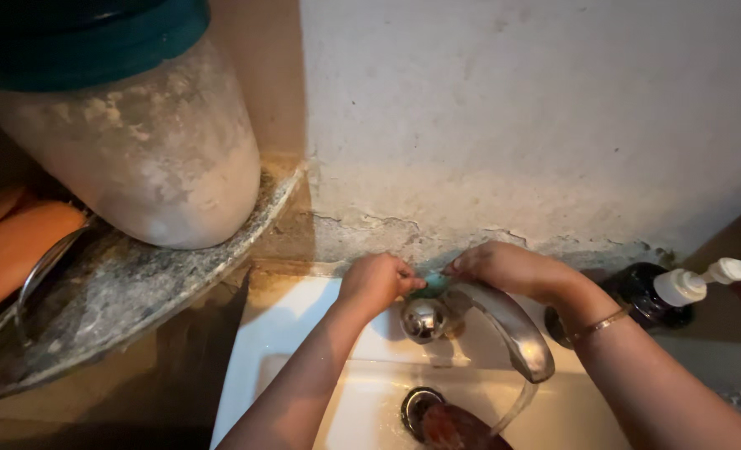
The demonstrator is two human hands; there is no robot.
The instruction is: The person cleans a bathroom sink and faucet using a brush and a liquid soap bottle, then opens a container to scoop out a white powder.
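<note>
My left hand and my right hand meet behind a chrome tap at the back of a white sink. Both pinch a small teal thing between them; what it is I cannot tell. A round chrome knob sits just below my left hand. Water runs from the spout down toward the drain. A thin bangle is on my right wrist.
A dark pump bottle with a white head stands right of the tap. A large pale dusty container with a teal lid sits on a curved stone shelf at left. A worn plaster wall is behind. Something reddish-brown lies in the basin.
</note>
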